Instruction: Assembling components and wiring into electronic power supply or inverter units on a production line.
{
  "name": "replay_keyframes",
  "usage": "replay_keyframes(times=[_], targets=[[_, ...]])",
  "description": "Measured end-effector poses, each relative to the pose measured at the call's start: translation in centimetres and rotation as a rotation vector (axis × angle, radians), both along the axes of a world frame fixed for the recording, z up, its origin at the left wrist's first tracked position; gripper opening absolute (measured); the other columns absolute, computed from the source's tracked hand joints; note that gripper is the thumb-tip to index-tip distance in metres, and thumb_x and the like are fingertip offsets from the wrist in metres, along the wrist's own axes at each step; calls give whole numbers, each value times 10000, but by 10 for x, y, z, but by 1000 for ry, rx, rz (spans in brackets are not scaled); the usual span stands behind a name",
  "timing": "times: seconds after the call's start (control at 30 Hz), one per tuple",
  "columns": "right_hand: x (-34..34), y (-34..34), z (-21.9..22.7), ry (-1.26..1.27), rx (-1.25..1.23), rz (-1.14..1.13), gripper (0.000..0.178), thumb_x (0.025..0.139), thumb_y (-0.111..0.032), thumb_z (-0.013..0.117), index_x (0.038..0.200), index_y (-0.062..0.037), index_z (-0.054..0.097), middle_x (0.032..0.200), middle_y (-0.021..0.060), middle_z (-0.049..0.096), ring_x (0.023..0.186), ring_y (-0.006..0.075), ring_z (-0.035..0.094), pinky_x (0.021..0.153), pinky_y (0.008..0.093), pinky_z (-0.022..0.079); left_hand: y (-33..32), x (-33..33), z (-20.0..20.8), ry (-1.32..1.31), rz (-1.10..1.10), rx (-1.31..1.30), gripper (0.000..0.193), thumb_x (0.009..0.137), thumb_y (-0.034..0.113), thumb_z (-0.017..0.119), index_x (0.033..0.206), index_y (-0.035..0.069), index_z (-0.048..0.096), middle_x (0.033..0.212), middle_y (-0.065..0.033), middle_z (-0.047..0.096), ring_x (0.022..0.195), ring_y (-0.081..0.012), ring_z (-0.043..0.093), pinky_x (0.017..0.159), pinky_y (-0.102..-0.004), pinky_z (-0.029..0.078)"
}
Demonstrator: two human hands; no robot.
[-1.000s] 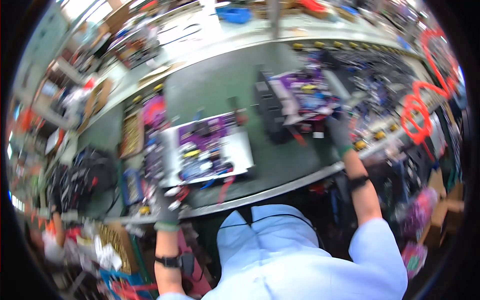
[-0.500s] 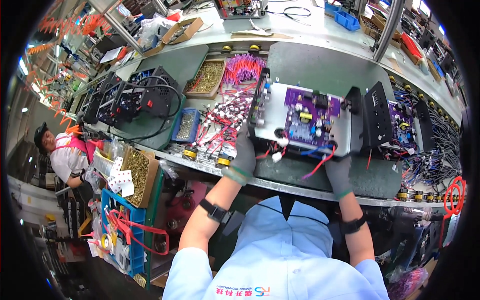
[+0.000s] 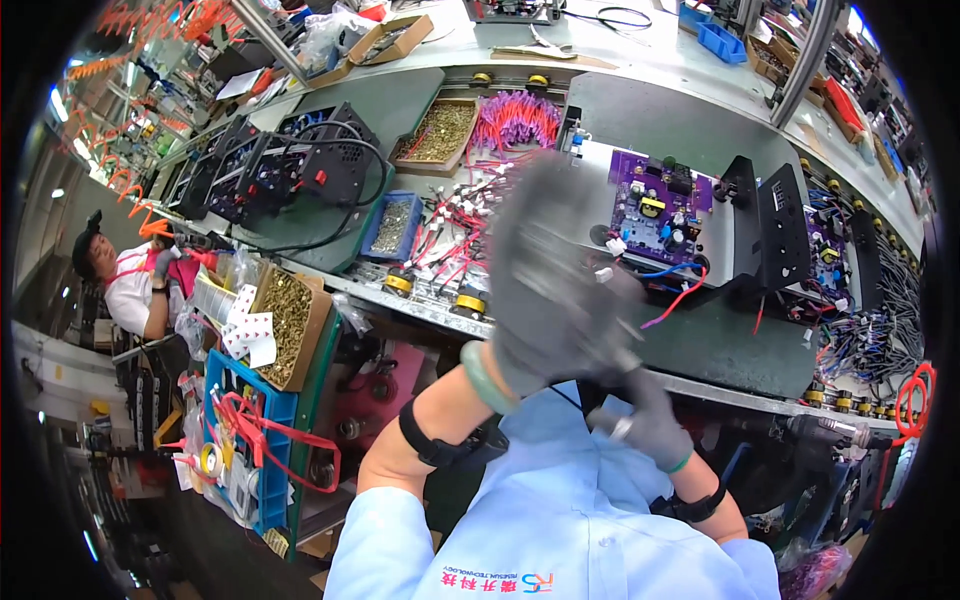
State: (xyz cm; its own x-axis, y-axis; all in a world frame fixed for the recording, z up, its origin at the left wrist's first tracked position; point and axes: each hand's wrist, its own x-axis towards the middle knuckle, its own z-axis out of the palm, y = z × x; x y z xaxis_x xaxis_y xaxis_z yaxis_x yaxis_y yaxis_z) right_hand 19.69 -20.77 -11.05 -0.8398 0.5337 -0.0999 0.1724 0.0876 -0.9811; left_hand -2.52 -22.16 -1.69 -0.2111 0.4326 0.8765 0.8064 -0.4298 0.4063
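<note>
My left hand (image 3: pixel 545 300), in a dark grey glove, is raised in front of the bench edge and smeared by motion. Its fingers cannot be made out. Lower, close to my shirt, my gloved right hand (image 3: pixel 650 430) has its fingers curled. A small shiny metal part shows at them, too unclear to name. Behind my left hand an open black metal chassis (image 3: pixel 735 270) rests on a dark green board (image 3: pixel 720 350). A purple circuit board (image 3: pixel 660 205) sits in it, with red and blue wires at its near side. My left hand hides the chassis's left part.
Left of the chassis lie red-and-white wire leads (image 3: pixel 470 215), a carton of brass-coloured parts (image 3: pixel 440 135) and a blue bin of small metal parts (image 3: pixel 392 228). Black units (image 3: pixel 300 170) stand farther left. Another chassis (image 3: pixel 830 250) adjoins on the right. A co-worker (image 3: pixel 140 275) is at far left.
Both hands have left the chassis. My left hand has come up toward the camera, and the right has drawn in toward my body. The whole view has shifted slightly.
</note>
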Motion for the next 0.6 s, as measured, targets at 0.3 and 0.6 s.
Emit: replay_keyframes(times=[0.3, 0.6], targets=[[-46, -17, 35, 253, -296, 422, 867, 802, -286, 805, 1494, -55, 338, 1399, 97, 492, 1309, 191, 459, 1130, 354, 346, 25, 141, 43, 423, -359, 214, 400, 844, 241, 626, 1154, -12, 637, 1179, -103, 601, 1115, -276, 586, 967, -425, 478], [-52, -24, 15, 310, -689, 510, 837, 817, -334, 807, 1472, -62, 362, 1437, 74, 471, 1320, 168, 446, 1158, 335, 319, 41, 119, 1, 602, -372, -146, 303, 783, 220, 629, 1016, 38, 696, 1251, -155, 590, 1157, -304, 544, 974, -437, 435]])
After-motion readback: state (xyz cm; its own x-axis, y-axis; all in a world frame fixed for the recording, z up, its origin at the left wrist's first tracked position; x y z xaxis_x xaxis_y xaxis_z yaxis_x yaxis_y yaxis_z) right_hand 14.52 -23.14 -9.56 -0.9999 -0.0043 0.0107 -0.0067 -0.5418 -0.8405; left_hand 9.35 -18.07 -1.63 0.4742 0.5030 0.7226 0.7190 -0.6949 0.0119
